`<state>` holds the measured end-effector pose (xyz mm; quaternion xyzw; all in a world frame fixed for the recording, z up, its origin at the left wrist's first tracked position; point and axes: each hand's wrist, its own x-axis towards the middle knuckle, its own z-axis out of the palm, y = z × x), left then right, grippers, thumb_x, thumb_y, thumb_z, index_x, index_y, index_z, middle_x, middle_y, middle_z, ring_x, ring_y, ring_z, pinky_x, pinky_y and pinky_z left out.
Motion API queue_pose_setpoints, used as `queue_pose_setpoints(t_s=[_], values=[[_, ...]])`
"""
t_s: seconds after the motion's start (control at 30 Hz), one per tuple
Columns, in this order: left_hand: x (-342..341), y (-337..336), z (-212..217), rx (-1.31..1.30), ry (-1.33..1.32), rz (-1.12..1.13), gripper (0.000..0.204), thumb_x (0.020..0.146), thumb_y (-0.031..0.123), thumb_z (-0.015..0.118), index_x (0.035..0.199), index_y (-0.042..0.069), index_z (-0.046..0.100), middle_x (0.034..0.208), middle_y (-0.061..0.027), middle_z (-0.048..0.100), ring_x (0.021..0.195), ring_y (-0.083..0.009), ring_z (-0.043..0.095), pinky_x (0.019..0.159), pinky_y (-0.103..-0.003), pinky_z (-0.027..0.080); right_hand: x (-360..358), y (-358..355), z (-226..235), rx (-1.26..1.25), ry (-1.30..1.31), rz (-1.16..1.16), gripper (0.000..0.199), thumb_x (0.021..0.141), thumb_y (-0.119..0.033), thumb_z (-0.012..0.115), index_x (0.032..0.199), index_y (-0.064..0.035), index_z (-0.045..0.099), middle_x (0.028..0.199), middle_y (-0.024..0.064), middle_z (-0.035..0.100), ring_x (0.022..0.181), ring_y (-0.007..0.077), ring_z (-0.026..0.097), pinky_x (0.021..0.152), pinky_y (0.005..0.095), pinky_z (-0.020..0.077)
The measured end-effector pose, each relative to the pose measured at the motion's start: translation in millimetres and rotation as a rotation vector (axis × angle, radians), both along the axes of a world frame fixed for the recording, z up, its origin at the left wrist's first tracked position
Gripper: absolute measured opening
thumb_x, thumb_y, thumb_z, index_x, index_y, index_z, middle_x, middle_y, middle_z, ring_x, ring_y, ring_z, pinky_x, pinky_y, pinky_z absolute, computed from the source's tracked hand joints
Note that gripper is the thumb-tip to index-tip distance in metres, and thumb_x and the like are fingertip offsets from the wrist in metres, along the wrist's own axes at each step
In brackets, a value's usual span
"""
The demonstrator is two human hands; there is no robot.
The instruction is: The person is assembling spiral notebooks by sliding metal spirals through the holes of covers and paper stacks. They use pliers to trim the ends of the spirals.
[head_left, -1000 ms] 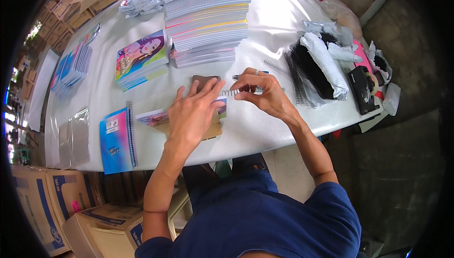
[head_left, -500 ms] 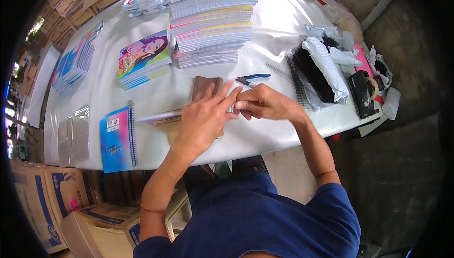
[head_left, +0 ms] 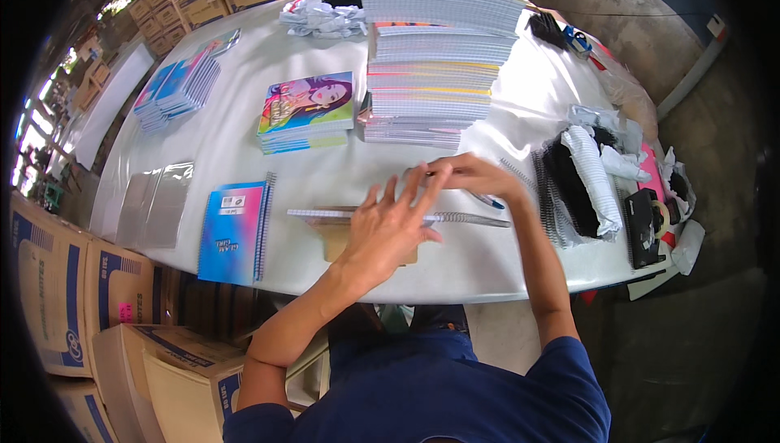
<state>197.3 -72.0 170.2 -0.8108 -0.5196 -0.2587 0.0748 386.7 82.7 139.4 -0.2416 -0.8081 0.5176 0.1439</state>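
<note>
My left hand (head_left: 390, 224) lies with fingers spread over the top edge of a notebook (head_left: 313, 216) with ruled or squared pages, seen edge-on. A spiral wire (head_left: 471, 220) sticks out past the notebook's right end. Below it a tan board or block (head_left: 335, 248) shows. My right hand (head_left: 475, 173) is just beyond the left, its fingertips mostly hidden behind the left fingers. Pliers with blue handles (head_left: 489, 199) lie partly under the right hand. A finished blue-pink spiral notebook (head_left: 236, 232) rests left of my hands.
A tall stack of notebooks (head_left: 431, 77) and a shorter stack (head_left: 309, 110) stand beyond my hands. More notebooks (head_left: 179, 90) and clear sleeves (head_left: 158, 203) lie left. Wrapped black wire coils (head_left: 573, 183) and a tape dispenser (head_left: 643, 228) are at right. Cartons (head_left: 122, 280) stand lower left.
The view has shifted, so the table appears farther right. My right hand has left its pinch near the notebook and moved farther away over the table; the wire end now shows.
</note>
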Motion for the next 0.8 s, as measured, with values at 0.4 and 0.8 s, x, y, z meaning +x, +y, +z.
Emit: queue_pose_setpoints(t_s=[0.4,0.8], values=[[-15,5,3,-0.09,-0.146,0.09,0.097,0.068,0.039,0.078,0.149,0.021,0.028,0.112,-0.0123,0.066,0.098,-0.033,0.065,0.091,-0.043,0.051,14,-30,36,0.02,-0.039,0.044,0.061,0.081,-0.046,0.067,0.116,0.0041,0.066,0.115,0.0192,0.066,0.106,0.0283,0.063,0.094,0.0364,0.0467],[-30,2,-2,-0.012,-0.116,0.171,0.1,0.065,0.037,0.08,0.149,0.029,0.028,0.114,-0.0127,0.066,0.099,-0.0329,0.066,0.088,-0.044,0.053,12,-23,10,-0.702,0.627,0.193,0.043,0.084,-0.034,0.07,0.112,-0.0013,0.07,0.116,0.0158,0.066,0.104,0.0263,0.061,0.094,0.0372,0.0448]])
